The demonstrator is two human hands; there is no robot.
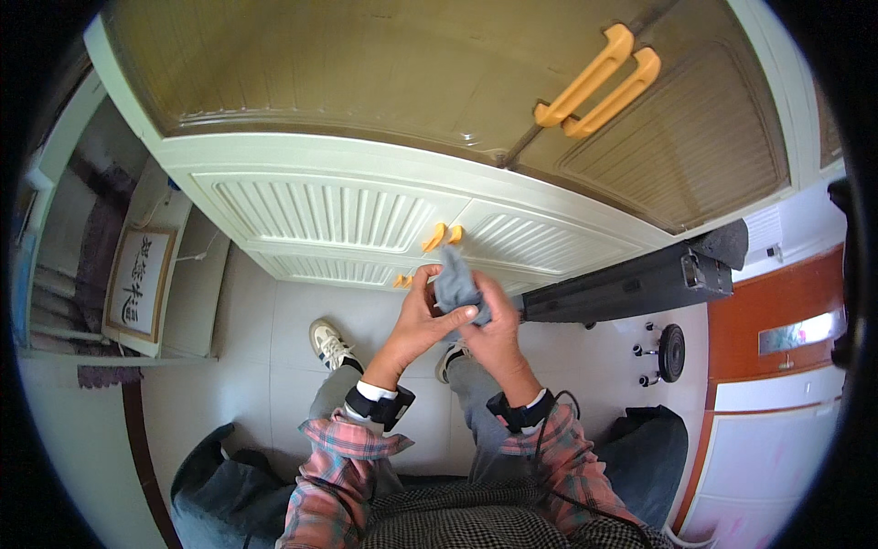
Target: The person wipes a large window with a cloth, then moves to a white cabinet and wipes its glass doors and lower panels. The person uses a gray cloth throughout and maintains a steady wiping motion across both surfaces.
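A crumpled grey-blue cloth (455, 280) is bunched between my two hands, its upper end poking out above my fingers. My left hand (425, 312) grips it from the left, the thumb laid across its lower front. From the right, my right hand (495, 319) closes around its other side, partly hiding it. Just beyond the cloth is a pale cabinet with ribbed lower doors (322, 209) and small yellow handles (435, 237). Whether the cloth touches the cabinet front, I cannot tell.
Brownish upper doors (384, 75) carry long yellow handles (586, 79). A black case (624, 285) stands right of the cabinet, near a round wheeled stool (672, 353). At left, framed calligraphy (139, 283) rests on a shelf unit. Dark fabric-covered seating (230, 491) lies behind my legs.
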